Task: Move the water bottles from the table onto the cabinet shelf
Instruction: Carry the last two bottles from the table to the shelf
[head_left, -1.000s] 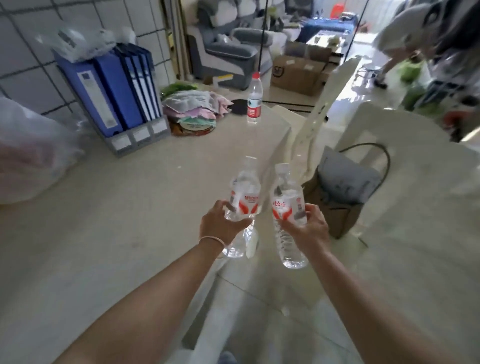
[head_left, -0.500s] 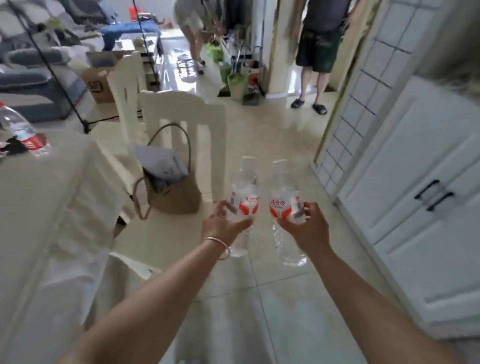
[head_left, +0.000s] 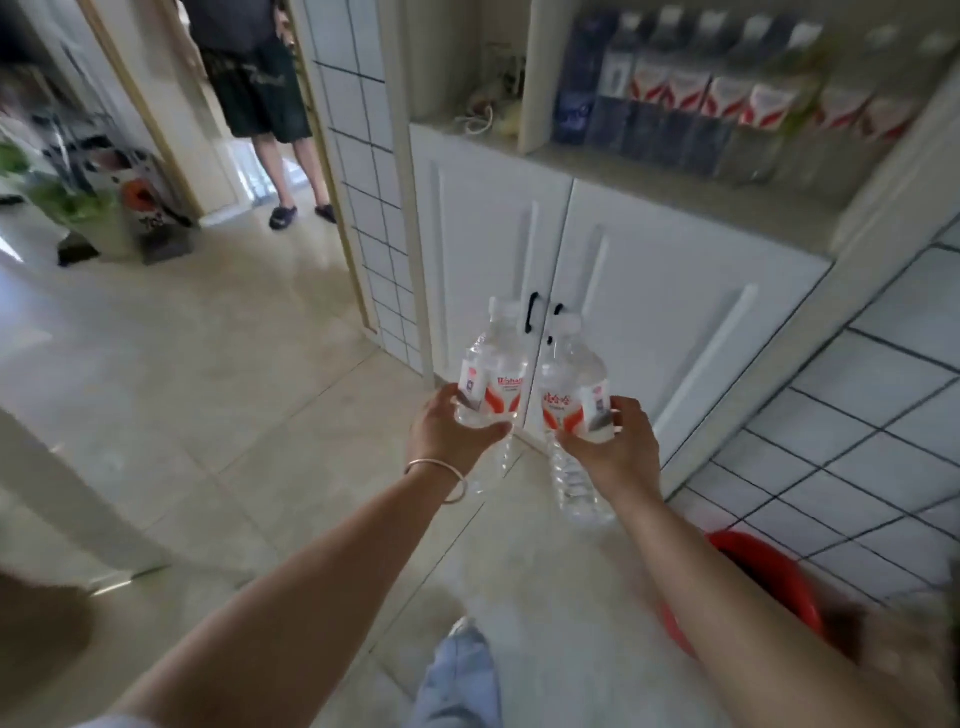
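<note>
My left hand (head_left: 449, 434) grips a clear water bottle (head_left: 493, 374) with a red and white label, held upright. A second water bottle (head_left: 571, 395) of the same kind is in my right hand (head_left: 615, 449), close beside the first. Both bottles hang in front of the white cabinet doors (head_left: 623, 291). Above the doors, at the upper right, the cabinet shelf (head_left: 691, 179) holds a row of several bottles (head_left: 727, 98) with red and white labels.
A person in dark shorts and slippers (head_left: 260, 93) stands in the doorway at the upper left. A red basin (head_left: 763, 571) sits on the floor by the tiled wall at the lower right. Green plants and clutter (head_left: 78, 202) lie at the far left.
The view has swung right from the table to the cabinet. Both hands keep their bottles, now close to the cabinet doors with the stocked shelf in sight.
</note>
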